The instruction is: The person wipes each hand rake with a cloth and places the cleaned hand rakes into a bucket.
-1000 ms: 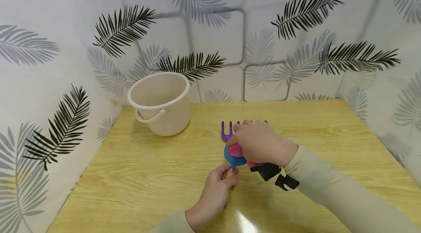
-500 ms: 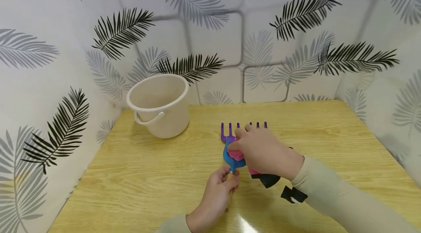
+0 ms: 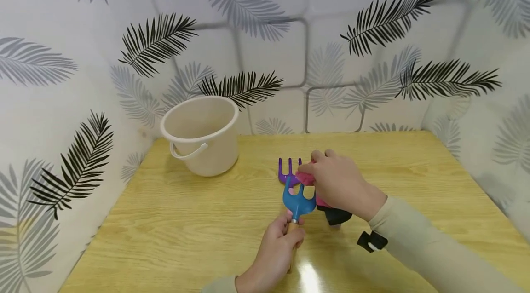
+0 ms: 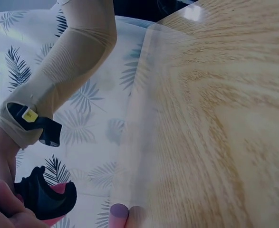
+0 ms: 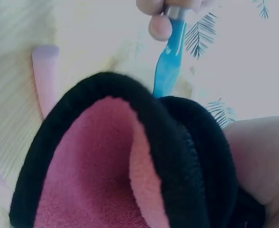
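Note:
My left hand [image 3: 271,251] grips a small garden hand fork by its wooden handle [image 3: 292,227]. Its blue three-pronged head [image 3: 299,204] points away from me. In my right hand [image 3: 341,182] is a pink fleecy piece with black trim, beside the right prong. The right wrist view shows its pink lining [image 5: 91,166] and the black edge [image 5: 149,128] of a mitt-like opening. Behind the blue head lies a purple fork [image 3: 285,175], partly covered. Pink handles [image 5: 45,78] show on the table in the right wrist view.
A cream bucket [image 3: 223,150] with its handle hanging down stands at the table's back left. Leaf-patterned sheeting [image 3: 265,54] rises behind and at both sides of the wooden table [image 3: 186,228].
My right hand has drawn the pink fleecy piece rightward off the blue prongs, which now show. Purple prongs at the right, visible before, are hidden behind this hand. My left hand keeps its grip.

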Demonstrator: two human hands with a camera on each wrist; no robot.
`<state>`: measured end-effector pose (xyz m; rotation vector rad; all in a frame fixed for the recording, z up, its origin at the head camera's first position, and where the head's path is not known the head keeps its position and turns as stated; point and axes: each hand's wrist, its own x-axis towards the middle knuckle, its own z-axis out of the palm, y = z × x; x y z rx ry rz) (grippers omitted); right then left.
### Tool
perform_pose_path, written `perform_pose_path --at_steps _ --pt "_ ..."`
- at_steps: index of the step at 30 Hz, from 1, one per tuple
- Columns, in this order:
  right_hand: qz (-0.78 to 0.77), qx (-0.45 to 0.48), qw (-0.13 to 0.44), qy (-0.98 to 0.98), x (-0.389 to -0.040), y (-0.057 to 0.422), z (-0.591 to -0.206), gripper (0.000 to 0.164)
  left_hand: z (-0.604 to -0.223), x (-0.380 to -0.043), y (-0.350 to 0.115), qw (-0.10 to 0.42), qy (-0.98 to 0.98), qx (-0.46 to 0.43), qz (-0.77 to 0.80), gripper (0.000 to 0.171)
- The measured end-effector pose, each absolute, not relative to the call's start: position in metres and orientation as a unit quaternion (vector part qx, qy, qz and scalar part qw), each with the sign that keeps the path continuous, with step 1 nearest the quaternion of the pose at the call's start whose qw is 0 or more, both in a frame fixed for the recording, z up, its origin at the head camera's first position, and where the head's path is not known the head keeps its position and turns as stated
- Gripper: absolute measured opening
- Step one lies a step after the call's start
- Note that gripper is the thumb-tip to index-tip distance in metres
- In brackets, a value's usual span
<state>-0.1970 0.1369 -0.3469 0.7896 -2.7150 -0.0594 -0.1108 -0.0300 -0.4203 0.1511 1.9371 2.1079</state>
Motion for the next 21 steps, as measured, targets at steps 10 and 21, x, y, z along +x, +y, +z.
perform_pose_path --at_steps 10,21 --pt "-0.030 0.352 0.164 -0.921 -0.164 0.123 -0.345 0.049 -0.422 -0.116 -0.031 0.133 0.679 0.050 0.720 0.028" --pt "-0.025 0.410 0.174 -0.895 -0.158 0.112 -0.346 0.038 -0.427 -0.113 -0.033 0.123 0.690 0.052 0.711 0.020"
